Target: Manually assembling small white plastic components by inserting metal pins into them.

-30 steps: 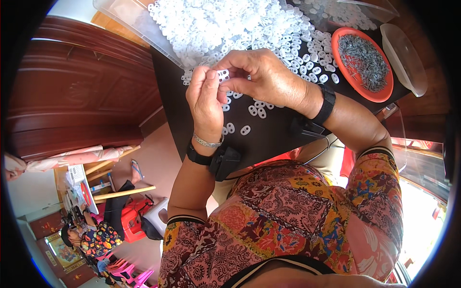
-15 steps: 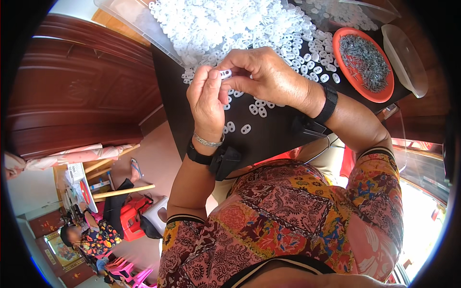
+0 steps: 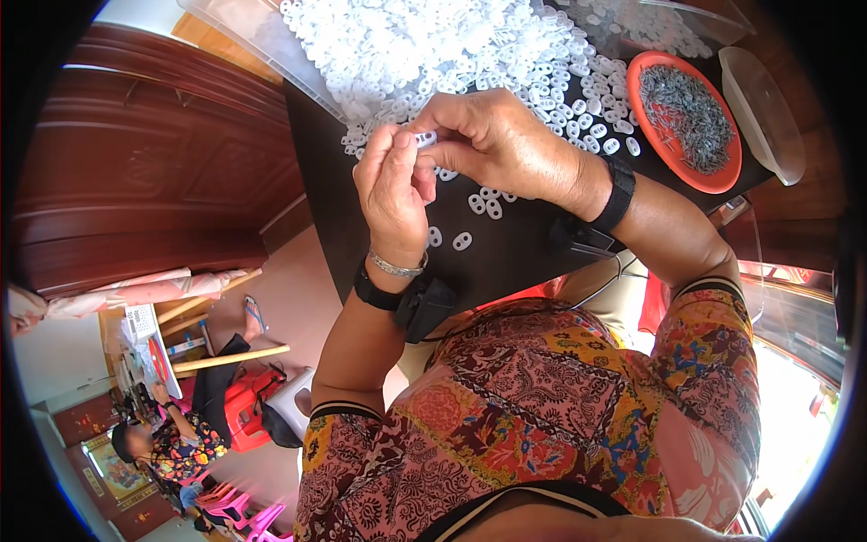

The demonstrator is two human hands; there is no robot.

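Between the thumb and fingers of my left hand (image 3: 396, 185) is a small white oval plastic piece with two holes (image 3: 424, 139). My right hand (image 3: 506, 144) is closed in a pinch just right of that piece, its fingertips close to it; whatever is in the pinch is hidden. Under and beyond my hands, a large heap of the same white pieces (image 3: 433, 45) covers the far part of the dark table (image 3: 528, 244). Several loose white pieces (image 3: 493, 209) lie on the table below my right hand.
An orange-red oval tray (image 3: 638, 90) holding many small grey metal pins (image 3: 691, 122) sits at the far right, with a clear plastic tub (image 3: 768, 117) beside it. Another clear container (image 3: 248, 36) stands at the far left. A person (image 3: 185, 443) sits at the lower left.
My left hand has shifted very slightly right, and both hands stay together at the white piece. The person at the lower left has moved an arm.
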